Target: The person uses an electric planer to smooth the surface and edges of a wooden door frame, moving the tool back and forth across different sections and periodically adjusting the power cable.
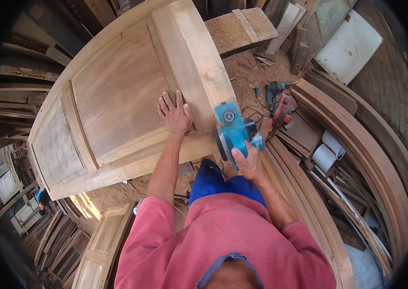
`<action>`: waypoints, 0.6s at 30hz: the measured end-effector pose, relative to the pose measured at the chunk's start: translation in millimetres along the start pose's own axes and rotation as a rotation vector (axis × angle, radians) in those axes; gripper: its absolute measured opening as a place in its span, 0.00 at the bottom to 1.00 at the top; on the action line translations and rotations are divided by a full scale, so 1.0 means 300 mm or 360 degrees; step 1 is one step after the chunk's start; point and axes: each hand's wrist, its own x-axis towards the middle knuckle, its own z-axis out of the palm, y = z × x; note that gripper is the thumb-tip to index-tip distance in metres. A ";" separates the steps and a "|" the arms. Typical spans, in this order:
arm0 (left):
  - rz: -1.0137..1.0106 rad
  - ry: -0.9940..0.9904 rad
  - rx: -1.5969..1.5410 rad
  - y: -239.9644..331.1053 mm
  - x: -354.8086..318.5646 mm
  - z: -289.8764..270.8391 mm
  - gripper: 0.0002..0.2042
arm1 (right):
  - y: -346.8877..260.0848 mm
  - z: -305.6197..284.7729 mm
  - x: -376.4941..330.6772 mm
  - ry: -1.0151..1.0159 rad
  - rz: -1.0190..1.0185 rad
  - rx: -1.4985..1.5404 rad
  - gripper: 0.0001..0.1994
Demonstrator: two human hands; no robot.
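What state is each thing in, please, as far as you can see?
Door: lying flat, panels fitted
Planer: held over the door's edge; running or not, cannot tell
Left hand: open, palm down on the door
Right hand: closed around the planer
Drill: lying unheld
Red power tool: unheld

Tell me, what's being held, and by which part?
The right hand grips the blue planer by its handle; the left hand rests on the wooden panel.
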 end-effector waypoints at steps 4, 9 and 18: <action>0.0009 0.0014 0.0039 -0.005 -0.009 0.006 0.32 | 0.008 0.015 -0.081 0.0078 0.0026 -0.0068 0.29; 0.0001 0.0002 0.0050 0.007 -0.016 -0.002 0.32 | -0.016 0.024 0.080 0.0120 -0.0032 -0.0126 0.27; 0.0009 -0.0031 0.0076 0.030 0.015 0.017 0.32 | -0.218 0.041 0.690 0.0186 -0.0354 0.0065 0.24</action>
